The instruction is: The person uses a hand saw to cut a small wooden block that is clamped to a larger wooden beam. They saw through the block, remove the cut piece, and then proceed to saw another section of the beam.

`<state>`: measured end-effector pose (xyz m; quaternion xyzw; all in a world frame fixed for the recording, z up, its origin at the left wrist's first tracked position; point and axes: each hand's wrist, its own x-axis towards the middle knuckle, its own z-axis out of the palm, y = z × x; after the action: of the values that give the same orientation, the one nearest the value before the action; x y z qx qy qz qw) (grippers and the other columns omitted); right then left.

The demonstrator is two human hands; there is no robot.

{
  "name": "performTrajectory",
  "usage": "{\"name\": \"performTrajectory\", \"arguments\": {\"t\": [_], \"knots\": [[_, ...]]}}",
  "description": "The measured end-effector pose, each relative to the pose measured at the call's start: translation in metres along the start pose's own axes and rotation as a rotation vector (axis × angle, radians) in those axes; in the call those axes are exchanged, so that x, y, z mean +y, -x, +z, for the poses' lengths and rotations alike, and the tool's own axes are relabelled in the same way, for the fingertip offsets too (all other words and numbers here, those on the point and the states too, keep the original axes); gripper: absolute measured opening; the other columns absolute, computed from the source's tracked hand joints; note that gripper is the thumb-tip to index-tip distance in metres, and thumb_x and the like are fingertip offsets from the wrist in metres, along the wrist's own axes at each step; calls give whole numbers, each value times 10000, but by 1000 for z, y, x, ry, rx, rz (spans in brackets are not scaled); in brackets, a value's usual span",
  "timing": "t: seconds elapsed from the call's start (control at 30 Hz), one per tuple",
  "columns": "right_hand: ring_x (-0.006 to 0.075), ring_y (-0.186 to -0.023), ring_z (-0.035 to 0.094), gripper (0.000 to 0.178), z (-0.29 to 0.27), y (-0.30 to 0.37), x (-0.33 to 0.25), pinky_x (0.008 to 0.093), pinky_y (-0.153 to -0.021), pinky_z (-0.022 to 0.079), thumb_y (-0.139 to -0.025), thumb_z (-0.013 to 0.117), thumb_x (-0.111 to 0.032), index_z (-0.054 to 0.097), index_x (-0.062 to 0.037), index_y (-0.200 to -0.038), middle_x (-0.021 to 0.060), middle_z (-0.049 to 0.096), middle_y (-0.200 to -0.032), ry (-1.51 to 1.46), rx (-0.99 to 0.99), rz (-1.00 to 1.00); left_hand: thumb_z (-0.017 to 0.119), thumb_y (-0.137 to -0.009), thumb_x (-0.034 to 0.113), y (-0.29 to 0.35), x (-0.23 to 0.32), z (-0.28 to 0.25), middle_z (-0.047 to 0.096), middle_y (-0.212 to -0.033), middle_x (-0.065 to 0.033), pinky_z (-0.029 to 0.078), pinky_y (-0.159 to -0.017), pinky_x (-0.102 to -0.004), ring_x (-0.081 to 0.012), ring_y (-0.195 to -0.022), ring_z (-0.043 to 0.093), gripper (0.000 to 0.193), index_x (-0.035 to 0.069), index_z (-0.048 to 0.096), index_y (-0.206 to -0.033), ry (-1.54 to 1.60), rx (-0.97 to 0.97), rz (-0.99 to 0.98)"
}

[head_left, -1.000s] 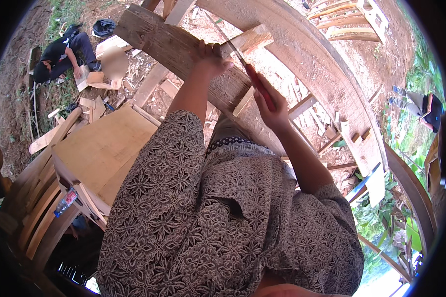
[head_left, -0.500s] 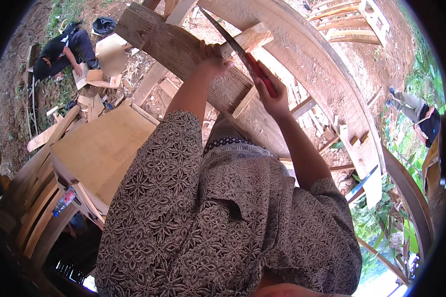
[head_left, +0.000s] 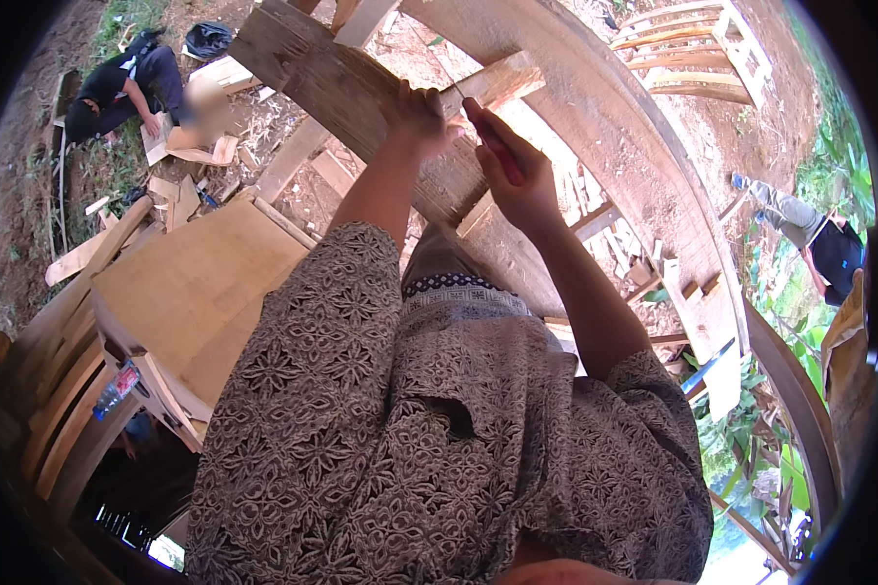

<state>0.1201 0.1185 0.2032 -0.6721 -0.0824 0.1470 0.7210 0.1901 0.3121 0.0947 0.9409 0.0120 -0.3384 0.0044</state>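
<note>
From where I stand, the person's left hand (head_left: pixel 419 127) is bent over a weathered, grey-brown, flat wooden plank (head_left: pixel 327 88), fingers curled, apparently pressing down a pale, squared wooden stick (head_left: pixel 505 80); what lies under the palm is hidden. The stick lies about midway along the plank, its bare end jutting past the plank's right-hand edge. The right hand (head_left: pixel 527 180) is closed firmly round the red handle of a hand saw (head_left: pixel 495 139), just beside the left thumb. The blade is almost edge-on to me, so I can't be sure whether its teeth are in the wood.

To my eye, this is a crosswise cut. It would go best with the left hand bearing down hard, the thumb tucked clear of the blade, the wrist and forearm in line, and long, light strokes just outside the plank's edge.
</note>
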Motion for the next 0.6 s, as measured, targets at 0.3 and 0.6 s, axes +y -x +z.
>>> {"name": "performTrajectory", "arguments": {"t": [0.3, 0.6], "knots": [[207, -1385, 532, 477, -39, 75, -62, 347, -1164, 409, -1016, 532, 10, 503, -26, -1492, 142, 580, -1479, 179, 16, 113, 443, -1008, 643, 21, 4, -9, 72, -1724, -161, 37, -1186, -759, -373, -1588, -79, 920, 53, 121, -1637, 124, -1, -66], [204, -1291, 626, 439, -8, -20, -17, 318, -1070, 487, -1005, 524, -46, 585, -97, -1437, 136, 644, -1404, 163, 30, 34, 498, -990, 622, 14, 8, -9, 187, -1689, -195, 77, -1178, -768, -399, -1583, 20, 908, 24, 207, -1608, 118, 97, 2]]}}
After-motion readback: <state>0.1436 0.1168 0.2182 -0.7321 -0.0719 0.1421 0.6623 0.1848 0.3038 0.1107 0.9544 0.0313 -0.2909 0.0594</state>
